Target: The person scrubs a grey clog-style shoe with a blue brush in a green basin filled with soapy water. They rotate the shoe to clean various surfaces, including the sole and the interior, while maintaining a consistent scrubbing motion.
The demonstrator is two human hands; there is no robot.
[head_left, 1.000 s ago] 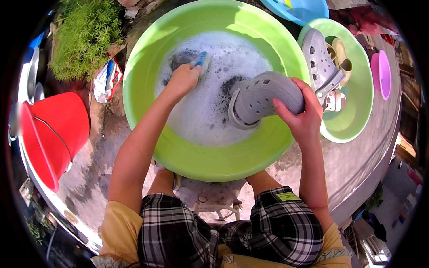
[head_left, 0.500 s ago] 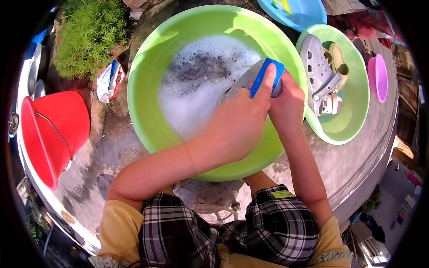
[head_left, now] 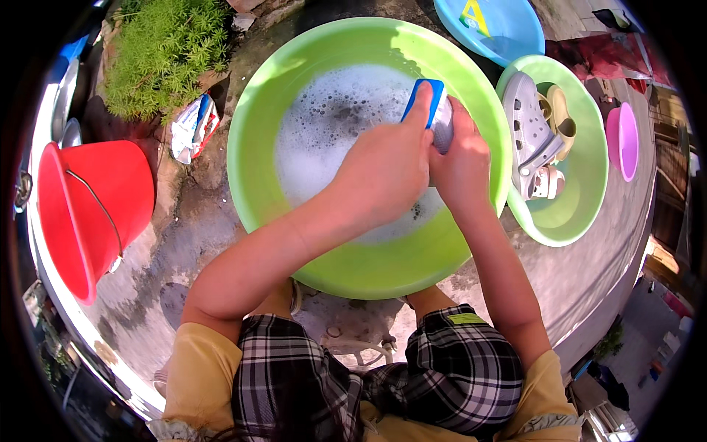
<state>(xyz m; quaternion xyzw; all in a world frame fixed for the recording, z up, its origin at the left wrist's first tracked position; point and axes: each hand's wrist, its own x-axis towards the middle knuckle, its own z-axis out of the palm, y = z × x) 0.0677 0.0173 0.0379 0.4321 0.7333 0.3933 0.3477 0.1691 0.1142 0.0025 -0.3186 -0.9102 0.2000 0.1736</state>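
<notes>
My left hand (head_left: 383, 168) is closed on a blue scrubber (head_left: 437, 94), a small block with the index finger stretched along its back. The scrubber's underside does not show. My right hand (head_left: 464, 158) grips a grey shoe (head_left: 442, 131), and the scrubber is up against it. Most of the shoe is hidden behind my hands. Both hands are over the right half of a large lime-green basin (head_left: 247, 151). White suds (head_left: 313, 151) cover the water in it, with a darker patch near the middle.
At the right, a pale green basin (head_left: 598, 180) holds a grey clog (head_left: 524, 118), a tan clog (head_left: 563, 121) and a smaller pale shoe (head_left: 546, 183). A blue basin (head_left: 508, 33), purple basin (head_left: 626, 140), red bucket (head_left: 110, 206), crumpled packet (head_left: 193, 129) and green plant (head_left: 166, 59) stand around.
Both hands have shifted slightly up and left in the picture, with the scrubber. The shoe, which stuck out over the suds, is now mostly hidden behind my hands.
</notes>
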